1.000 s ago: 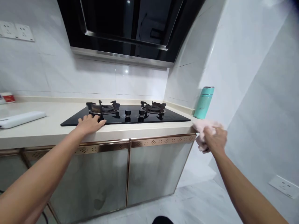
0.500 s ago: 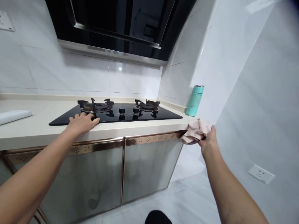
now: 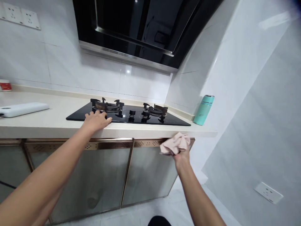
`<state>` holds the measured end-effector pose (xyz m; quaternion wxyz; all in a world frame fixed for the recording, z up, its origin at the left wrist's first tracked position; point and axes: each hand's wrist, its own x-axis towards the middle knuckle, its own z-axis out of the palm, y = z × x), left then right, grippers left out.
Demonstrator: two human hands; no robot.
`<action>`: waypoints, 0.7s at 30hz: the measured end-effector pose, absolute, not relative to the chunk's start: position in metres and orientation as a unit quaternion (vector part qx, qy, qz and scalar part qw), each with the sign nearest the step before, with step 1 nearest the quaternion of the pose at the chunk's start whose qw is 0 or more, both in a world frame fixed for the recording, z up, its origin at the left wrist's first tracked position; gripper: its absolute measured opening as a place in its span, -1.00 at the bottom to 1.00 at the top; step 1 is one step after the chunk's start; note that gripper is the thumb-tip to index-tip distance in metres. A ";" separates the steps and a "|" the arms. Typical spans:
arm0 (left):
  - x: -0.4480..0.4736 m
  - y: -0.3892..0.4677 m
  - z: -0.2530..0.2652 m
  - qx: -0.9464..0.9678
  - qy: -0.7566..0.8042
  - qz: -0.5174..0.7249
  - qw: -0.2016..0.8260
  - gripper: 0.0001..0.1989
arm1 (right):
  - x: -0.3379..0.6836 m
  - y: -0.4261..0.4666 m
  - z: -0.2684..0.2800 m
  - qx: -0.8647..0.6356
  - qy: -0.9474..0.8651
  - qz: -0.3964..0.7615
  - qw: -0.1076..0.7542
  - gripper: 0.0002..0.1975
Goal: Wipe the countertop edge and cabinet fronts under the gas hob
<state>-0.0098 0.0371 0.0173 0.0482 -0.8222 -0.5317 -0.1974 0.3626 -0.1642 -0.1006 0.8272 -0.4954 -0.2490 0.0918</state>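
My right hand [image 3: 182,156] grips a crumpled pale pink cloth [image 3: 176,143] against the front edge of the countertop [image 3: 141,133], just above the cabinet's bronze top rail. The cloth covers most of the fingers. My left hand [image 3: 96,121] lies flat with fingers spread, on the front edge of the black glass gas stove [image 3: 122,118] near its left burner [image 3: 107,106]. Nothing is held in it. Two black knobs [image 3: 132,113] stand between the burners.
A teal bottle [image 3: 203,110] stands right of the stove by the wall. On the left counter lies a white slab-like object [image 3: 24,109], with a red and white container [image 3: 5,85] behind it. The range hood [image 3: 131,28] hangs above; glass-front cabinets [image 3: 150,172] sit below.
My right hand has moved left along the counter's front edge with the cloth, away from the corner. My left hand stays on the stove's edge. The view has shifted left.
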 end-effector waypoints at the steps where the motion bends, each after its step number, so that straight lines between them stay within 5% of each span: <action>1: -0.010 0.037 0.017 -0.824 -0.529 -0.199 0.048 -0.31 | 0.343 -0.153 -0.106 -0.485 -0.236 0.101 0.836 -0.57; 14: -0.011 0.036 0.011 -0.821 -0.522 -0.223 0.066 -0.37 | 0.073 -0.056 -0.113 -0.321 -0.126 0.259 0.902 -0.59; 21: -0.014 0.039 0.012 -0.820 -0.522 -0.230 0.042 -0.36 | 0.006 -0.043 -0.118 -0.285 -0.219 0.450 0.817 -0.49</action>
